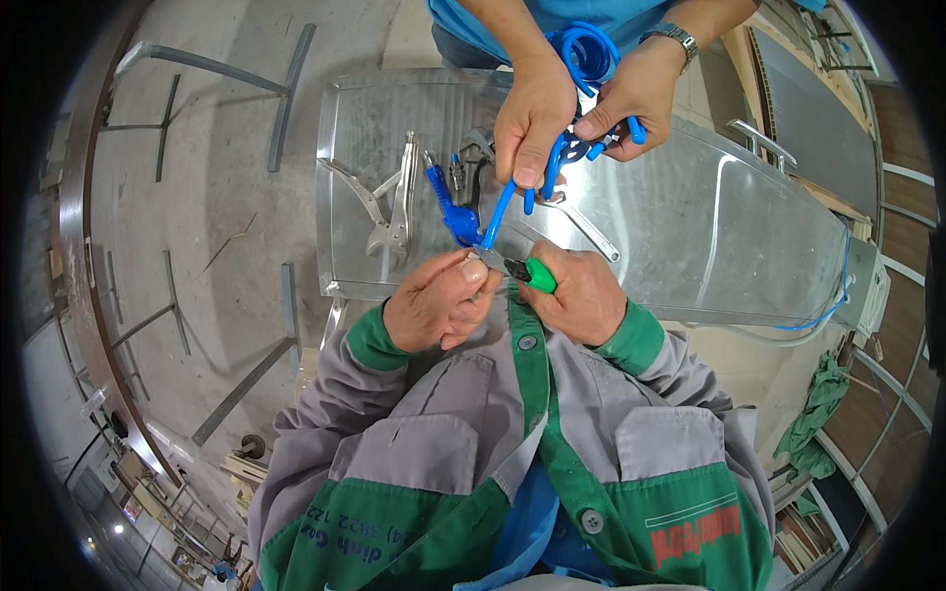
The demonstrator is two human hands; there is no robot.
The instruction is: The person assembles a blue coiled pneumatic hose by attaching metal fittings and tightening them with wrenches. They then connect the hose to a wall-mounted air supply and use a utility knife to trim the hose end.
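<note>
Presently, your left hand (443, 298) pinches the lower end of the blue tube (501, 211) near the frame's centre; your right hand (585, 294) is wrapped around the green-handled tool (541, 277). Locking pliers (401, 215) lie on the metal surface (680, 231), left of centre.

Just beyond the person's left hand (441, 298), the slim blue plastic tube (500, 212) looks glossy; the broad grey metal tabletop (680, 266) beyond shines smoothly.

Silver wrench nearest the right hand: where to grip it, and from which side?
Likely mid-shank of the wrench, from the wearer's right: the slim, straight shank lies exposed there, while a co-worker's hand and the blue hose crowd its far end.
</note>
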